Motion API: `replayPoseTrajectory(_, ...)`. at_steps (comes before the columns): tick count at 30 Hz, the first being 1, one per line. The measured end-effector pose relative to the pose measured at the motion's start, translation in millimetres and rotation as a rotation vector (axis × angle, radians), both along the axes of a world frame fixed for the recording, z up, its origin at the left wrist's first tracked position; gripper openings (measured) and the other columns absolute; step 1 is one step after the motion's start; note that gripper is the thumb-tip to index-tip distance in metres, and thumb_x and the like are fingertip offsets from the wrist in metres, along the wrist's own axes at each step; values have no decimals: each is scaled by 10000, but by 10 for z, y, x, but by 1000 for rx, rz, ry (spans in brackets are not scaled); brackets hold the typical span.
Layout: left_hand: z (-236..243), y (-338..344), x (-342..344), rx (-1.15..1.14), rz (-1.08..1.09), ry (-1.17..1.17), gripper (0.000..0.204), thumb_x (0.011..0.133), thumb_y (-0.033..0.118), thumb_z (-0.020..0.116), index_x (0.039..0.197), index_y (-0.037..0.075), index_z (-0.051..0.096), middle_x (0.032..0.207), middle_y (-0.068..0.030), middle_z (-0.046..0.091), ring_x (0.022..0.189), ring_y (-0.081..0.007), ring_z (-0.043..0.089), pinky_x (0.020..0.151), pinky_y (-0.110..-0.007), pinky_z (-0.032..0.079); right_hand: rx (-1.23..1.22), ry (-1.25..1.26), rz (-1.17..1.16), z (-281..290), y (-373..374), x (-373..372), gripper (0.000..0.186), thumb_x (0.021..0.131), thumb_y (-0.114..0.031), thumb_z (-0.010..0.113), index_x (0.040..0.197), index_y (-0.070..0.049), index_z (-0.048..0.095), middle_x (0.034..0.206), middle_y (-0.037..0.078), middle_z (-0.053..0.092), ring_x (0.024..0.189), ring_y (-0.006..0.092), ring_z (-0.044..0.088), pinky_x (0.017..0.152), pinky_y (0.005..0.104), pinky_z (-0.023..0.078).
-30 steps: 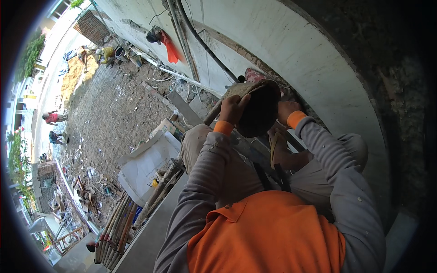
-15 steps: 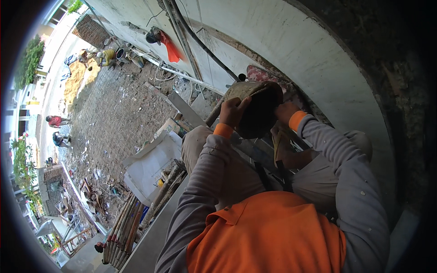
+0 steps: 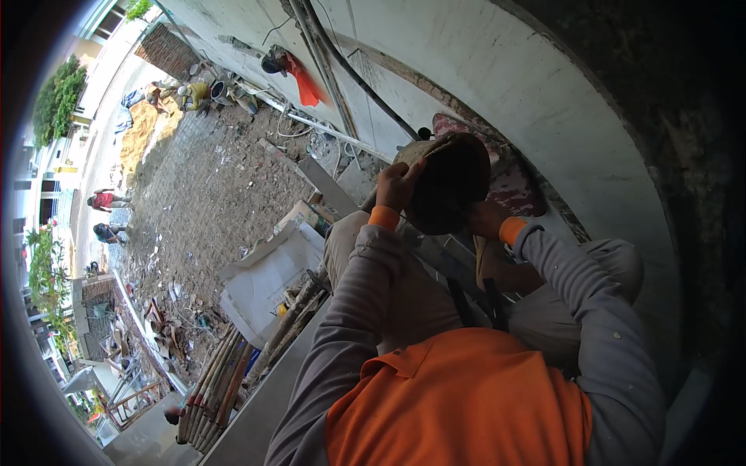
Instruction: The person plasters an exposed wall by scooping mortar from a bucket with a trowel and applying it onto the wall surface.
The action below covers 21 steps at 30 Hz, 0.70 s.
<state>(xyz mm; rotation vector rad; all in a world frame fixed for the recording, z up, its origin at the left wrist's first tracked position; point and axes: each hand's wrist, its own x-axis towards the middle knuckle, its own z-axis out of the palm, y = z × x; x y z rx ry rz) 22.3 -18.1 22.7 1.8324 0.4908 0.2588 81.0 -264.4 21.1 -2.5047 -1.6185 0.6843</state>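
A dark, dirt-crusted bucket (image 3: 447,190) is tilted over in front of me, and its black mouth faces back toward my body. My left hand (image 3: 398,185) is closed on the bucket's left rim, thumb over the edge. At the lower right of the mouth is my right hand (image 3: 487,220). Its fingers look curled, with their tips lost in the bucket's shadow; whatever they hold does not show. Beneath the bucket a foot in a sandal (image 3: 497,264) shows between my bent knees.
A pale wall (image 3: 559,101) curves along the right, with a dark hose (image 3: 353,78) running down it. A patterned red cloth (image 3: 513,182) lies behind the bucket. Below left are a white sack (image 3: 272,279), bundled poles (image 3: 214,388) and rubble ground (image 3: 210,179). Several people work far off.
My right hand has moved down and inward, from the bucket's right rim to the lower part of its mouth. The left hand keeps its hold; the whole view has shifted slightly.
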Motion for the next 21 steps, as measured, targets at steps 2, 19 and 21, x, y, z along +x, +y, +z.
replayPoseTrajectory(2, -63, 78, -16, -8, 23, 4, 561, 832, 453, 660, 555, -17, 533, 472, -53, 398, 481, -108, 363, 464, -344, 338, -74, 202, -300, 89, 6, -71, 331, 741, -264, 635, 1005, -65, 631, 978, 232, 635, 931, 375, 617, 832, 434, 499)
replayPoseTrajectory(19, -504, 231, 84, -171, 325, 93, 668, 877, 542, 520, 587, -58, 565, 505, -165, 495, 496, -247, 489, 549, -420, 395, 118, -71, -188, 2068, -219, 697, 424, 626, -273, 762, 937, -9, 646, 809, 173, 618, 796, 337, 624, 722, 376, 500)
replayPoseTrajectory(21, -407, 208, 36, -141, 307, 138, 660, 879, 542, 522, 590, -49, 575, 507, -153, 498, 494, -227, 488, 543, -396, 400, 164, -88, -103, 2623, -47, 767, 424, 633, -265, 755, 953, -9, 645, 824, 183, 622, 822, 346, 626, 746, 388, 499)
